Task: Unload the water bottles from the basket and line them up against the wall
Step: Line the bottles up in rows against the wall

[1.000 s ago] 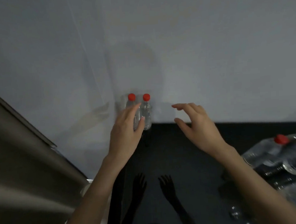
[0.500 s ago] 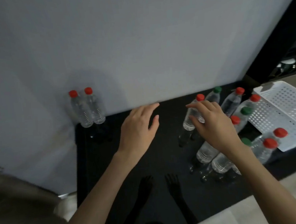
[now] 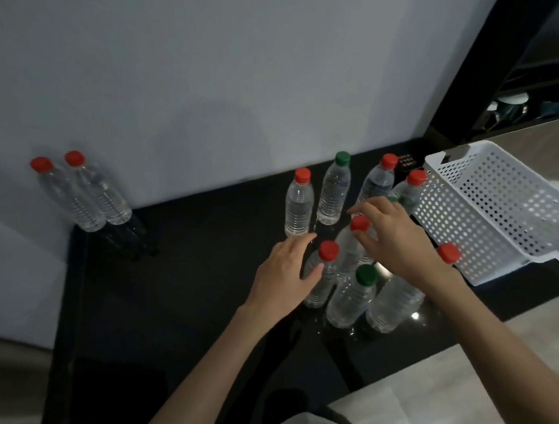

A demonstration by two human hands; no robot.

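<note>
Head view — left hand (image 3: pixel 284 277) spread, right hand (image 3: pixel 397 241) pinching red-capped bottle (image 3: pixel 349 251); tag (image 3: pixel 407 162) writing unreadable

We moved our left hand (image 3: pixel 286 277) off the wall pair (image 3: pixel 102 197) onto a red-capped bottle (image 3: pixel 327 283); right hand (image 3: pixel 397 238), at its 2 o'clock, seemingly pinches a neighbouring cap (image 3: pixel 359 222).

Black countertop (image 3: pixel 192 267): far-left corner taken by two red-capped bottles (image 3: pixel 98 198), touching, against wall (image 3: pixel 228 66). Far edge along wall bare from pair to bottle cluster (image 3: pixel 333 191) right of middle. Cluster upright, tight, narrow gaps only. White basket (image 3: pixel 489 210) blocks right edge, just beside cluster. Near-left stretch open.
</note>
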